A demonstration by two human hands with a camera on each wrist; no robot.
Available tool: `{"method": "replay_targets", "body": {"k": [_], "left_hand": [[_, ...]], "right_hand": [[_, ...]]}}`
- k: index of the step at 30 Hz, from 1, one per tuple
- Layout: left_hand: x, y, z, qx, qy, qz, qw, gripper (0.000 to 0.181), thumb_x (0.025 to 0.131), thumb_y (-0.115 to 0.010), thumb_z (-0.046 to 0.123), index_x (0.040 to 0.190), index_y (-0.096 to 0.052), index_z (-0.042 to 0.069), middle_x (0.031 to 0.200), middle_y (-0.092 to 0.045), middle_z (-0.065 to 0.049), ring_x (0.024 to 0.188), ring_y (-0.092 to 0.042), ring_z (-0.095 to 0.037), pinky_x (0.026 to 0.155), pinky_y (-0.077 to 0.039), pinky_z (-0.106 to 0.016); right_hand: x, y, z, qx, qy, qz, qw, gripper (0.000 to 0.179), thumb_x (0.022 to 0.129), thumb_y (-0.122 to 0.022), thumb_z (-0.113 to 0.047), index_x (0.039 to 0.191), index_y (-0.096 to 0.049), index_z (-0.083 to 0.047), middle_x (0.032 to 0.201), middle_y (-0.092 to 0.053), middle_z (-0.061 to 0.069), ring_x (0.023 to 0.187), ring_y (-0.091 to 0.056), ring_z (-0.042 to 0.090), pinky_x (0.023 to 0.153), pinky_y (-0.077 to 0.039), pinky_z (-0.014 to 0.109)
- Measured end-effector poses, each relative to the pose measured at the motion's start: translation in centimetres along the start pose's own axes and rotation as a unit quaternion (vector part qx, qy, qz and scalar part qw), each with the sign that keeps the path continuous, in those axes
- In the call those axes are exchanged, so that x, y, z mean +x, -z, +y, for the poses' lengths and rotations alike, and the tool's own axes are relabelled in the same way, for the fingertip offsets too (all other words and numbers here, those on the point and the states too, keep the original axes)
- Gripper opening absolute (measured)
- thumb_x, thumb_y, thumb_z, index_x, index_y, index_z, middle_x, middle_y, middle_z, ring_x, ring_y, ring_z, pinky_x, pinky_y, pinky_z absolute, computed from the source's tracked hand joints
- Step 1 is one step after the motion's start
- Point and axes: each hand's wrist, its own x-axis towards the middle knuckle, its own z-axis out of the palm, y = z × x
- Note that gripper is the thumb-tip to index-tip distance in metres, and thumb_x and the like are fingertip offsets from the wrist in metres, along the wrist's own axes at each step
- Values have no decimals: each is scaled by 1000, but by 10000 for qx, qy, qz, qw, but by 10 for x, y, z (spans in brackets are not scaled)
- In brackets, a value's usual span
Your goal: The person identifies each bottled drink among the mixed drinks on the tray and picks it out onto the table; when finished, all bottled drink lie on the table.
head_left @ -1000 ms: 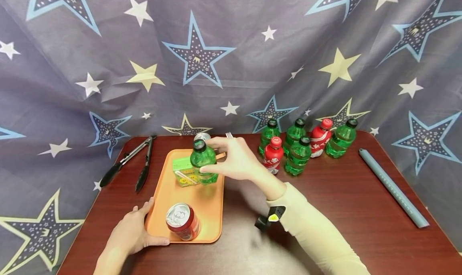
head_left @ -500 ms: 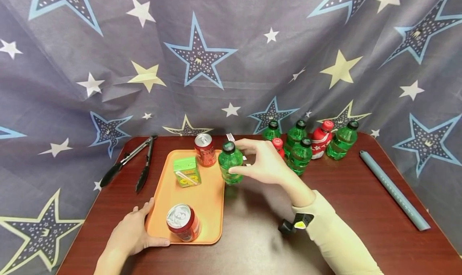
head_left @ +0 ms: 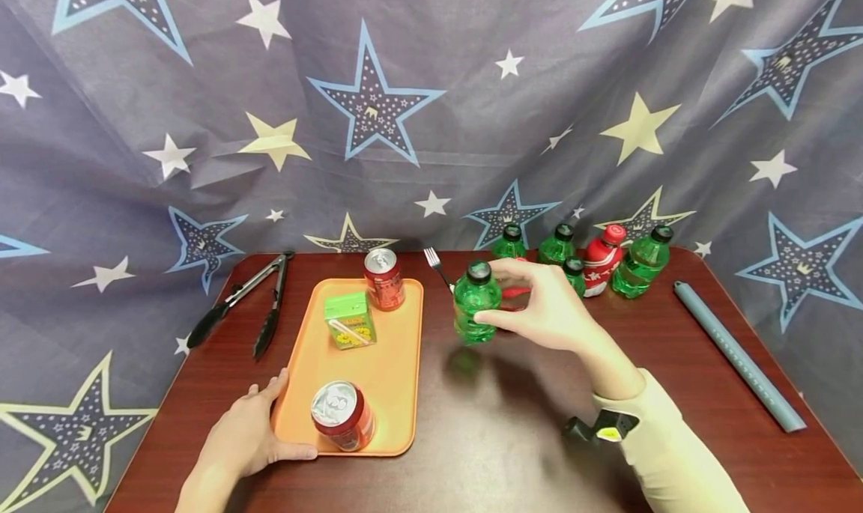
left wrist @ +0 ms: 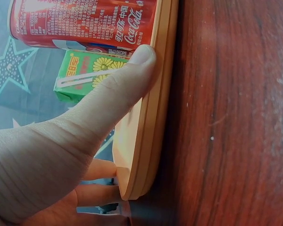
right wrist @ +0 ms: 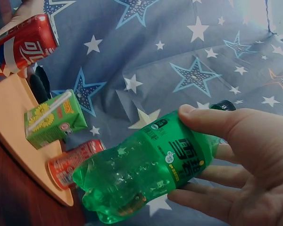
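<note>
Thumb and fingers of my right hand (head_left: 549, 303) grip a green soda bottle (head_left: 476, 307) with a black cap. The bottle is held upright above the table, right of the orange tray (head_left: 377, 382); its shadow falls below it. In the right wrist view, Chinese lettering shows on the bottle's label (right wrist: 188, 157). At the tray's near left corner, my left hand (head_left: 246, 430) rests with its thumb along the front rim and its fingers at the left side. On the tray stand a near red cola can (head_left: 344, 416), a green drink carton (head_left: 349, 322) with a straw, and another red can (head_left: 385, 281).
Black-tipped tongs (head_left: 252, 292) lie left of the tray. A fork (head_left: 437, 264) lies behind the held bottle. Several green bottles (head_left: 637, 266) and a red bottle (head_left: 602, 262) stand at the back right. A grey-blue flat bar (head_left: 738, 356) lies near the right edge.
My right hand has carried the green bottle rightward from above the tray to above the bare table, uncovering the carton and far can. My left hand stays at the tray's corner.
</note>
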Motion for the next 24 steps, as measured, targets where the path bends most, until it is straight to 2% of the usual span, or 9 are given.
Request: {"method": "replay_targets", "body": {"k": [5,14,20,24], "left_hand": [[-1,0,-1,24,-1,30,10000,148,55,-92,79,164,-33,-2,149,-47,-47,140,-45,-66,97,-52,-74],[-2,-2,-2,43,-46,133,9999,148,54,-92,80,163,-34,-3,149,-49,-46,140,-46,-66,97,-53,-74],[-4,-3,-2,41,-118,226,9997,148,54,-92,79,162,-35,-3,148,-51,-44,139,-48,-66,96,-53,-74],[-4,-2,-2,40,-145,290,9995,148,53,-92,80,162,-36,-2,148,-52,-43,138,-48,-65,95,-53,-74]], "right_hand": [[-9,13,5,36,-266,168,9995,53,76,-98,-16,123,-75,-12,115,-81,4,98,-80,20,76,-67,34],[-21,35,13,-15,-281,486,9984,53,73,-99,-11,120,-74,-12,110,-81,4,92,-75,-2,76,-65,23],[-34,51,17,-341,-397,619,9967,53,74,-99,-12,120,-74,-10,112,-80,8,94,-72,-11,76,-62,16],[-42,61,20,-391,-571,712,9951,52,74,-98,-10,120,-74,-10,112,-80,10,92,-71,-11,74,-62,16]]}}
